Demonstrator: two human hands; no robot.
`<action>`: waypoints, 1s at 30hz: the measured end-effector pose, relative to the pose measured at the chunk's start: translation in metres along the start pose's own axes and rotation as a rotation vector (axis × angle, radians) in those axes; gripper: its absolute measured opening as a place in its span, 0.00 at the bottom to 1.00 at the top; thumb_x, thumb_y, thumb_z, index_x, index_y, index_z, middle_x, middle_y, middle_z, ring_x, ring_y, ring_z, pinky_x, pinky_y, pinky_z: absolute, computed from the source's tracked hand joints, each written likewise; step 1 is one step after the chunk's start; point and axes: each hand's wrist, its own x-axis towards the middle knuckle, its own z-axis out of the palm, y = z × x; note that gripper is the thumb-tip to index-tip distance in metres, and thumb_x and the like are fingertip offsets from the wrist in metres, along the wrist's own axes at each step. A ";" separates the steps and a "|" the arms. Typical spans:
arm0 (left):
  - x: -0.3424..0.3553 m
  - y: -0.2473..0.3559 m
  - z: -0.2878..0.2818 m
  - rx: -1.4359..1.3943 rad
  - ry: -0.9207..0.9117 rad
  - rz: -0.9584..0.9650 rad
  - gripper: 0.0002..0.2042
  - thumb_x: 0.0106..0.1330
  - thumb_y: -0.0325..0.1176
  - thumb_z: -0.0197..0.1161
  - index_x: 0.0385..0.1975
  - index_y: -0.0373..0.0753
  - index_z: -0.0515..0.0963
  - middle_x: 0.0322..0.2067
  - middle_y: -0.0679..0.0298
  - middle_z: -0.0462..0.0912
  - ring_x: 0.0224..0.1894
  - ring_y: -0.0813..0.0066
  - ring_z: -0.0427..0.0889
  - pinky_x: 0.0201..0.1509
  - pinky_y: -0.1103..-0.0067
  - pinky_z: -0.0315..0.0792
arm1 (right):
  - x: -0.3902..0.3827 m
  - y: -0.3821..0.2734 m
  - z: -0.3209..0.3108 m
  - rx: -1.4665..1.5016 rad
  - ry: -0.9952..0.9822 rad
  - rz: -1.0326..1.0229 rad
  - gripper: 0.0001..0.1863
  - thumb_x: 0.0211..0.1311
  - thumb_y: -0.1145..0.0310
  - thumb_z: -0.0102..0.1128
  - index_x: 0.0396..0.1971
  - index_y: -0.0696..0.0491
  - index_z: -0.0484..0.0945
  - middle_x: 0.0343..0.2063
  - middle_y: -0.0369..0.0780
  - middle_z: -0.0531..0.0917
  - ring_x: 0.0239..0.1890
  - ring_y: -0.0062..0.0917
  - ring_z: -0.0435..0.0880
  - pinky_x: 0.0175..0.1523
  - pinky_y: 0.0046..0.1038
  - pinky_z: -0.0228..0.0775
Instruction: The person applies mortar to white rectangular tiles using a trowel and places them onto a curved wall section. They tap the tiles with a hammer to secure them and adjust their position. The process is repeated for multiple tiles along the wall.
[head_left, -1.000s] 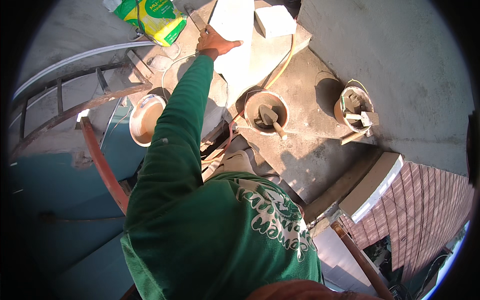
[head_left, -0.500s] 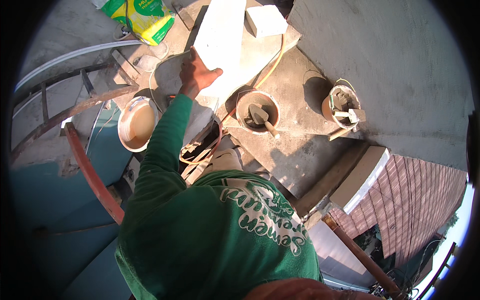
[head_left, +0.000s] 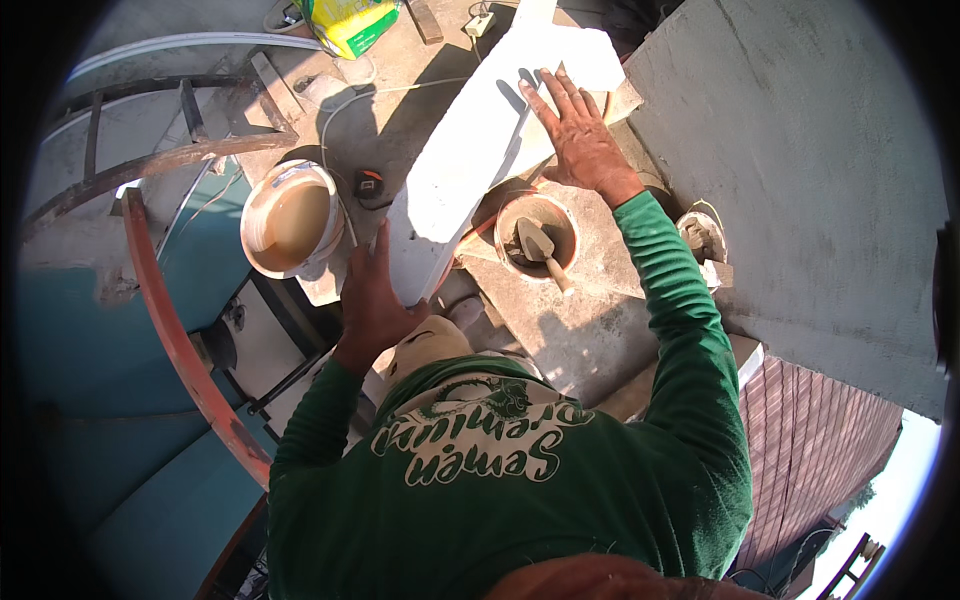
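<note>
A long white lightweight block (head_left: 455,150), brightly sunlit, lies slanted in front of me, its near end tilted toward my body. My left hand (head_left: 378,305) grips that near end, thumb on one side and fingers on the other. Over the block's far right side, my right hand (head_left: 588,145) is open with fingers stretched out. Its finger shadows fall on the white surface; whether the fingertips touch it I cannot tell. Beside the block stands a bucket (head_left: 503,240) of mortar, with a trowel (head_left: 538,245) resting in it, handle toward me.
On the left is a bucket (head_left: 247,215) of murky water, with a tape measure (head_left: 369,184) nearby. A second mortar bucket (head_left: 722,228) stands against the grey wall (head_left: 800,170). A ladder (head_left: 150,180) leans at left; a yellow-green bag (head_left: 350,22) lies at the back.
My right hand has come into view over the block. My left hand has moved nearer to me, onto the near end. The long block now lies closer to my body and more slanted.
</note>
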 end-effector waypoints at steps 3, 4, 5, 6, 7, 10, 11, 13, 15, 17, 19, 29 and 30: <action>-0.008 -0.003 0.008 -0.032 0.044 0.003 0.64 0.46 0.40 0.82 0.87 0.40 0.51 0.53 0.44 0.72 0.54 0.39 0.78 0.57 0.53 0.79 | 0.085 -0.009 -0.019 -0.299 -0.140 -0.291 0.86 0.30 0.49 0.97 0.90 0.36 0.44 0.88 0.43 0.51 0.89 0.42 0.50 0.92 0.47 0.47; -0.010 -0.004 0.006 -0.035 0.064 0.008 0.65 0.44 0.41 0.83 0.87 0.40 0.51 0.52 0.44 0.71 0.55 0.40 0.78 0.58 0.54 0.78 | 0.105 -0.015 -0.019 -0.355 -0.181 -0.396 0.87 0.28 0.49 0.98 0.90 0.36 0.44 0.88 0.41 0.51 0.89 0.40 0.50 0.92 0.47 0.46; -0.014 -0.003 0.004 -0.031 0.070 0.005 0.66 0.44 0.41 0.83 0.87 0.40 0.51 0.52 0.44 0.71 0.55 0.40 0.78 0.57 0.54 0.78 | 0.117 -0.019 -0.015 -0.370 -0.235 -0.438 0.86 0.29 0.51 0.98 0.90 0.34 0.43 0.89 0.40 0.51 0.89 0.38 0.49 0.93 0.46 0.44; -0.014 -0.001 0.003 -0.030 0.075 0.004 0.66 0.44 0.41 0.83 0.87 0.40 0.51 0.52 0.44 0.71 0.55 0.40 0.78 0.57 0.54 0.78 | 0.128 -0.022 -0.011 -0.388 -0.291 -0.478 0.86 0.30 0.52 0.98 0.90 0.33 0.43 0.89 0.39 0.51 0.90 0.37 0.49 0.93 0.44 0.42; -0.011 -0.002 0.005 -0.033 0.082 0.017 0.66 0.44 0.41 0.83 0.87 0.40 0.50 0.52 0.44 0.71 0.55 0.40 0.78 0.57 0.54 0.78 | 0.136 -0.019 -0.010 -0.413 -0.347 -0.507 0.85 0.31 0.54 0.98 0.89 0.32 0.43 0.89 0.37 0.51 0.90 0.35 0.48 0.93 0.43 0.40; -0.019 -0.011 0.011 -0.053 0.040 -0.038 0.64 0.46 0.39 0.82 0.87 0.40 0.50 0.55 0.43 0.72 0.58 0.39 0.77 0.60 0.52 0.77 | 0.151 -0.031 -0.011 -0.393 -0.487 -0.516 0.69 0.42 0.67 0.82 0.88 0.40 0.50 0.85 0.46 0.61 0.87 0.41 0.57 0.91 0.46 0.48; -0.022 -0.013 0.013 -0.058 0.018 -0.066 0.64 0.47 0.37 0.82 0.87 0.41 0.50 0.57 0.43 0.73 0.60 0.38 0.76 0.62 0.51 0.77 | 0.152 -0.036 -0.013 -0.405 -0.543 -0.511 0.65 0.46 0.70 0.75 0.88 0.42 0.52 0.84 0.49 0.62 0.87 0.43 0.58 0.91 0.47 0.49; -0.029 -0.023 0.024 -0.060 0.010 -0.070 0.63 0.47 0.37 0.81 0.87 0.41 0.51 0.59 0.42 0.73 0.62 0.38 0.76 0.64 0.51 0.76 | 0.138 -0.041 -0.015 -0.454 -0.480 -0.552 0.55 0.55 0.70 0.72 0.85 0.48 0.57 0.82 0.54 0.65 0.85 0.46 0.62 0.89 0.51 0.50; -0.041 -0.033 0.022 -0.031 0.014 -0.045 0.63 0.45 0.38 0.81 0.87 0.42 0.53 0.62 0.41 0.72 0.64 0.38 0.75 0.67 0.51 0.74 | 0.118 -0.058 -0.017 -0.551 -0.514 -0.547 0.52 0.60 0.69 0.72 0.85 0.49 0.57 0.81 0.55 0.66 0.84 0.47 0.63 0.89 0.52 0.50; -0.065 -0.044 0.014 0.018 0.038 0.032 0.63 0.43 0.41 0.82 0.86 0.44 0.55 0.64 0.41 0.71 0.66 0.38 0.75 0.72 0.51 0.70 | 0.072 -0.053 -0.004 -0.491 -0.361 -0.557 0.41 0.73 0.67 0.64 0.83 0.52 0.61 0.79 0.56 0.69 0.82 0.52 0.67 0.88 0.53 0.54; -0.084 -0.056 -0.016 0.029 -0.069 0.082 0.62 0.41 0.38 0.81 0.85 0.43 0.58 0.67 0.45 0.72 0.69 0.41 0.74 0.75 0.52 0.68 | 0.013 -0.050 0.011 -0.327 -0.295 -0.493 0.40 0.71 0.61 0.69 0.79 0.54 0.65 0.70 0.57 0.76 0.75 0.51 0.75 0.83 0.56 0.60; -0.005 -0.060 -0.030 -0.011 -0.811 0.512 0.62 0.37 0.31 0.82 0.83 0.35 0.60 0.64 0.50 0.75 0.67 0.46 0.75 0.73 0.58 0.69 | -0.267 -0.137 0.020 0.409 -0.610 0.238 0.52 0.45 0.58 0.81 0.72 0.62 0.70 0.56 0.54 0.77 0.61 0.47 0.77 0.75 0.50 0.61; 0.012 -0.051 -0.016 -0.010 -0.848 0.607 0.63 0.37 0.31 0.82 0.83 0.34 0.59 0.64 0.50 0.75 0.67 0.46 0.75 0.73 0.58 0.69 | -0.297 -0.150 0.026 0.405 -0.605 0.348 0.52 0.45 0.58 0.81 0.72 0.61 0.68 0.56 0.54 0.77 0.62 0.48 0.76 0.76 0.51 0.61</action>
